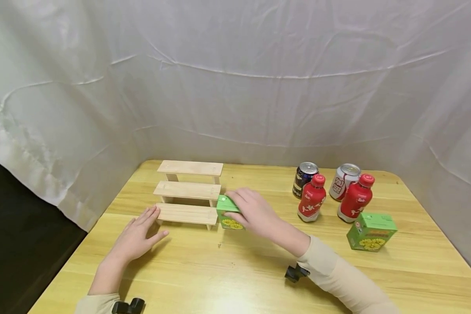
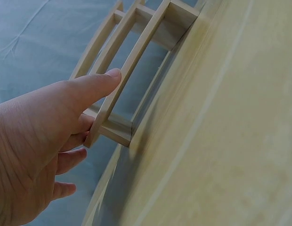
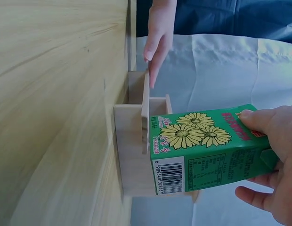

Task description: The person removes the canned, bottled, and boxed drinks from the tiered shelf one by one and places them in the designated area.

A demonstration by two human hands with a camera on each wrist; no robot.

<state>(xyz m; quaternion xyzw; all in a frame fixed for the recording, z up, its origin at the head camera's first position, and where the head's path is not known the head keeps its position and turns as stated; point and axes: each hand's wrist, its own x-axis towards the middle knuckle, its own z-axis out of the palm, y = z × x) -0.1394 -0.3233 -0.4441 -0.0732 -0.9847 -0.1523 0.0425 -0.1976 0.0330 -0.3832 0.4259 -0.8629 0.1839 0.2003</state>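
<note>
A three-step wooden stand (image 1: 186,213) is on the table, its steps rising toward the back. My left hand (image 1: 135,237) touches the left end of the lowest step, fingers extended; in the left wrist view the thumb (image 2: 96,87) lies near the step's edge. My right hand (image 1: 257,213) grips a green drink carton (image 1: 230,218) by its upper part. Yellow flowers and a barcode show on this carton (image 3: 198,146) in the right wrist view. It is held upright off the table, close to the right end of the lowest step; whether they touch I cannot tell.
On the right are a second green carton (image 1: 372,232), two red-capped bottles, one nearer (image 1: 312,198) and one farther right (image 1: 355,198), a dark can (image 1: 304,179) and a white can (image 1: 343,181). A pale curtain (image 1: 274,87) hangs behind the table.
</note>
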